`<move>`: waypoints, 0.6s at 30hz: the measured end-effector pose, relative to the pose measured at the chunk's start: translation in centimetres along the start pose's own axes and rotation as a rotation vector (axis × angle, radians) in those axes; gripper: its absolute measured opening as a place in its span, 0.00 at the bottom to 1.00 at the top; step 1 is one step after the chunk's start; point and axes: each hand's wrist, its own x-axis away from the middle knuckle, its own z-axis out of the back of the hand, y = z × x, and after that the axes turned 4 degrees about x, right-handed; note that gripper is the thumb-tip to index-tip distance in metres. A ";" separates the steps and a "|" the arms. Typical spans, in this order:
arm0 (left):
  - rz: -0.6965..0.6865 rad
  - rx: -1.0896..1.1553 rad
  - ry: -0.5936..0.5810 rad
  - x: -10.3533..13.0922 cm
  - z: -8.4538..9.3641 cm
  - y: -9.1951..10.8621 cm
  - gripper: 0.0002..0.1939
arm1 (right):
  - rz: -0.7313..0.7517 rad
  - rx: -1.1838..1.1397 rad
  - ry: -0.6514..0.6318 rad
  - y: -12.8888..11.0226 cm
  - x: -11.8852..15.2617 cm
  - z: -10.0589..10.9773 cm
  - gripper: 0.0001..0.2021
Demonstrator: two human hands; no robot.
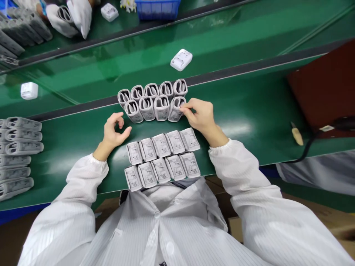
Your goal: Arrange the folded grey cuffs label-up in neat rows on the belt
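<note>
Front-row folded cuffs (161, 111) between both hands (201, 115)

I log remotely: right hand (200, 115) pinching the edge of the front row's rightmost rolled cuff (174, 110); left hand (113, 130) loosely cupped near that row's left end; ten folded packs (161, 145), two rows, on the green table (255, 107).

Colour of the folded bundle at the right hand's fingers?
Folded bundle: light grey, with darker printed markings on its front. Best seen in the head view.
</note>
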 end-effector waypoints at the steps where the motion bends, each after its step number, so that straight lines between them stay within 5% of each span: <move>1: -0.030 0.015 -0.001 0.3 0.3 0.3 0.30 | 0.034 0.049 -0.007 0.2 0.0 0.0 0.26; 8: -0.071 0.046 -0.525 0.2 1.7 4.1 0.22 | -0.042 0.002 0.063 1.4 0.4 -0.3 0.25; 13: 0.120 0.068 -0.417 -0.3 1.7 4.4 0.20 | -0.233 -0.104 0.041 -0.1 0.0 1.3 0.33; 18: 0.230 0.036 -0.346 0.0 1.3 4.1 0.25 | -0.440 -0.280 -0.375 -1.4 -1.3 4.5 0.38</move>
